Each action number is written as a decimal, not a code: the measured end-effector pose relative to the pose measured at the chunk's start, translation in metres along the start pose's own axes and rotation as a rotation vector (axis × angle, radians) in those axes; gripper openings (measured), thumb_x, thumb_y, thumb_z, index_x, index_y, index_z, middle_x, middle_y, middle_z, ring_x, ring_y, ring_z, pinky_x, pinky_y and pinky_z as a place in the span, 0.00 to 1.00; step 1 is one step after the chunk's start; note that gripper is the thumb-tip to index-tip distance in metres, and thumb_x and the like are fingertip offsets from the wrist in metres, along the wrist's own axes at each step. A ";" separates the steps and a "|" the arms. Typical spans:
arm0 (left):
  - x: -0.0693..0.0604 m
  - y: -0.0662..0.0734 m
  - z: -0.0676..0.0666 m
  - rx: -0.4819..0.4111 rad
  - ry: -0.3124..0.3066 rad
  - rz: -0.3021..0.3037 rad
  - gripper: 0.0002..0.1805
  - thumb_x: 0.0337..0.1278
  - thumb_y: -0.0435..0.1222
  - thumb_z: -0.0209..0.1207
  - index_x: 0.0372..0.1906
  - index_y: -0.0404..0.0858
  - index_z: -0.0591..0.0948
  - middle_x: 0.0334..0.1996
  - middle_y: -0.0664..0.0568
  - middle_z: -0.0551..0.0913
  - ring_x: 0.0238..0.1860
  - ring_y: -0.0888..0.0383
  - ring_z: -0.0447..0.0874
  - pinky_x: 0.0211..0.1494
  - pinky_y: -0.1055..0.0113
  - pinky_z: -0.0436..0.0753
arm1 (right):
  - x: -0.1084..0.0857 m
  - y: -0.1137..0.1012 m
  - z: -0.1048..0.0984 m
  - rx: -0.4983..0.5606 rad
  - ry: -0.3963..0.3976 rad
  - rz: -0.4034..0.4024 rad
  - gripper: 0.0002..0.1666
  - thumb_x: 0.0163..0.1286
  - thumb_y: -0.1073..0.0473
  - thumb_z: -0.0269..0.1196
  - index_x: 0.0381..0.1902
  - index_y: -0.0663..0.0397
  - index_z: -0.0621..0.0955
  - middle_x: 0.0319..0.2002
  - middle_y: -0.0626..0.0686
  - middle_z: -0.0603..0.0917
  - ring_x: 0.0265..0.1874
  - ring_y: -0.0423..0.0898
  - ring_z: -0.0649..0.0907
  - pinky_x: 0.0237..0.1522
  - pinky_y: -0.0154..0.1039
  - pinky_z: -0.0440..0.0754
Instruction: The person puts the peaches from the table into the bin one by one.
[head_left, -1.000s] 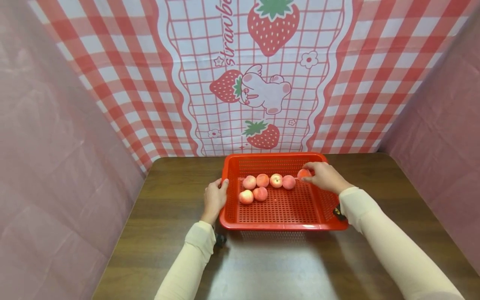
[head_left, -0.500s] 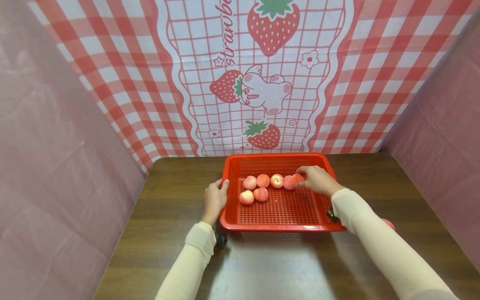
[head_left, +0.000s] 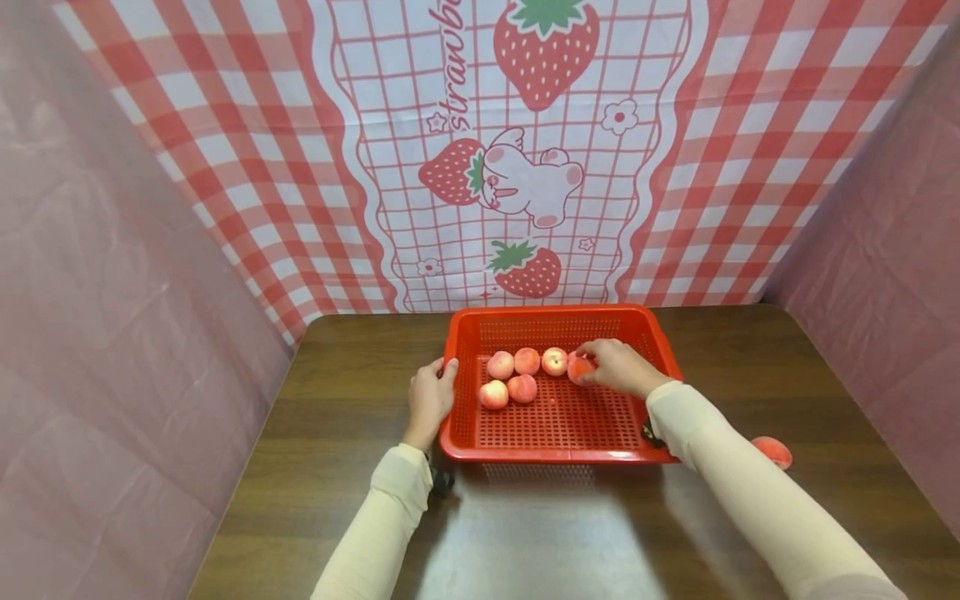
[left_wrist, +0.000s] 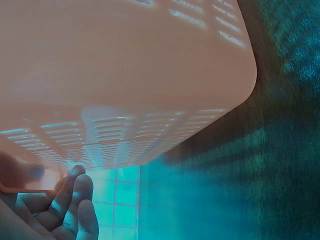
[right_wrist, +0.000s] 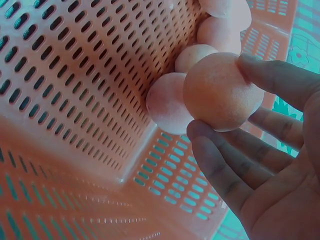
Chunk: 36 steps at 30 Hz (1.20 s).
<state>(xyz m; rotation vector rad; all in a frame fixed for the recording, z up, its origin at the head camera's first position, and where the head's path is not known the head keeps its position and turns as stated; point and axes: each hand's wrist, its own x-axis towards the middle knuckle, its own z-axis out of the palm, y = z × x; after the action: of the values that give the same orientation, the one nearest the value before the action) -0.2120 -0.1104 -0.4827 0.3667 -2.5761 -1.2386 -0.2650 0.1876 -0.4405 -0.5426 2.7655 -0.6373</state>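
Note:
A red plastic basket (head_left: 562,456) with slotted walls stands on the table. My left hand (head_left: 431,400) grips its left rim, thumb on top; in the left wrist view the fingers (left_wrist: 84,192) curl beneath that rim. My right hand (head_left: 618,367) is inside the basket and pinches a peach (right_wrist: 222,92) between thumb and fingertips. This peach is close against another peach (right_wrist: 167,102), mostly hidden in the head view, at the right end of the back row. Farther left in that row lies a paler peach (head_left: 554,362). Two peaches, one of them yellowish (head_left: 493,395), sit in front.
Another peach (head_left: 772,452) lies on the wooden table (head_left: 337,417), right of the basket and beside my right sleeve (head_left: 742,467). A checked strawberry cloth (head_left: 480,167) hangs behind the table. Pink cloth walls (head_left: 112,333) flank both sides.
My right hand has moved left with its peach, from the basket's right side to the row's end. The peach on the table has emerged from behind my right sleeve. My left hand has stayed put.

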 end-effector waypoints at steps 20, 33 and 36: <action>0.001 0.002 -0.002 0.002 0.004 -0.015 0.20 0.65 0.45 0.57 0.54 0.36 0.84 0.48 0.38 0.86 0.51 0.38 0.83 0.56 0.46 0.78 | 0.013 -0.013 0.018 -0.115 -0.042 -0.085 0.26 0.58 0.55 0.71 0.53 0.59 0.82 0.48 0.57 0.86 0.42 0.51 0.82 0.50 0.52 0.79; 0.000 0.000 0.000 0.006 -0.005 -0.014 0.21 0.66 0.45 0.56 0.54 0.36 0.83 0.48 0.39 0.86 0.50 0.39 0.84 0.55 0.47 0.78 | 0.018 -0.016 0.031 -0.188 -0.073 -0.106 0.24 0.56 0.55 0.72 0.50 0.56 0.84 0.43 0.55 0.84 0.37 0.48 0.79 0.48 0.49 0.78; 0.000 0.001 0.000 0.001 -0.006 -0.017 0.20 0.66 0.45 0.56 0.54 0.36 0.84 0.48 0.39 0.86 0.50 0.39 0.84 0.55 0.47 0.78 | 0.018 -0.018 0.033 -0.217 -0.056 -0.135 0.22 0.54 0.56 0.72 0.48 0.55 0.84 0.41 0.56 0.84 0.38 0.50 0.80 0.47 0.50 0.78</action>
<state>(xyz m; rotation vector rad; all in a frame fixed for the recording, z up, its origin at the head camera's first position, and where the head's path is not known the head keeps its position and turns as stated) -0.2119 -0.1099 -0.4821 0.3857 -2.5841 -1.2460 -0.2657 0.1530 -0.4636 -0.7861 2.7788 -0.3436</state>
